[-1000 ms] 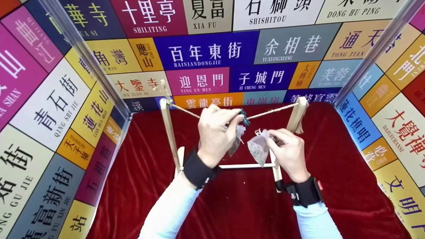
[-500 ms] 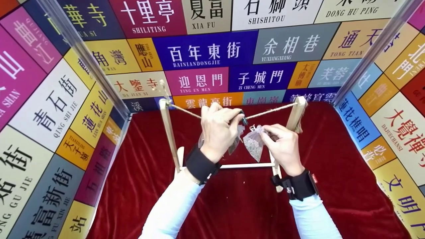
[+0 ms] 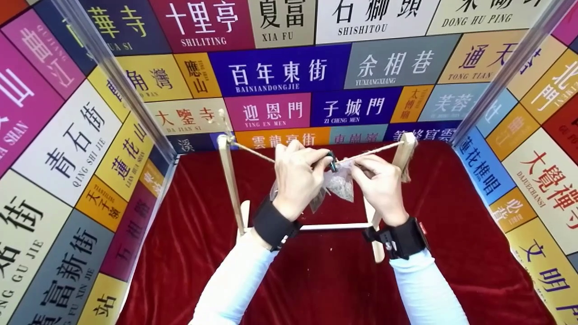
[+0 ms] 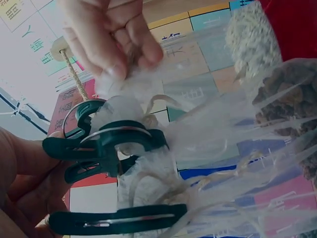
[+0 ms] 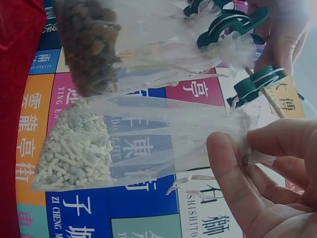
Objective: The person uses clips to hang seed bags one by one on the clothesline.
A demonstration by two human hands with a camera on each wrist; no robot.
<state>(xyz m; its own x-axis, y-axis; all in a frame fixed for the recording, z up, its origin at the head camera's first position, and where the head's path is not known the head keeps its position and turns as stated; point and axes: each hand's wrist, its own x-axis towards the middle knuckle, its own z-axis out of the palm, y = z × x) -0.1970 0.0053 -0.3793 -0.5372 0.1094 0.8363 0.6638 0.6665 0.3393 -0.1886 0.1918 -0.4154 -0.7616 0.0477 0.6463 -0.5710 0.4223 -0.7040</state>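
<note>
My left hand pinches a dark green clip at the rope. Close beside it, my right hand pinches the gathered neck of a white mesh bag. Pale pellets fill that bag's bottom in the right wrist view. The bag's neck is near the held clip's jaws; whether they touch, I cannot tell. More green clips grip the necks of bags with brown lumps. In the head view my left hand mostly hides these bags.
Two wooden posts carry the rope, with a pale crossbar low between them. Dark red cloth covers the table. Panels with colourful lettering stand behind and at both sides, with clear corner strips.
My right hand has moved left and up, bringing the pale-pellet bag from below the rope to beside the green clip. My left hand has stayed almost in place.
</note>
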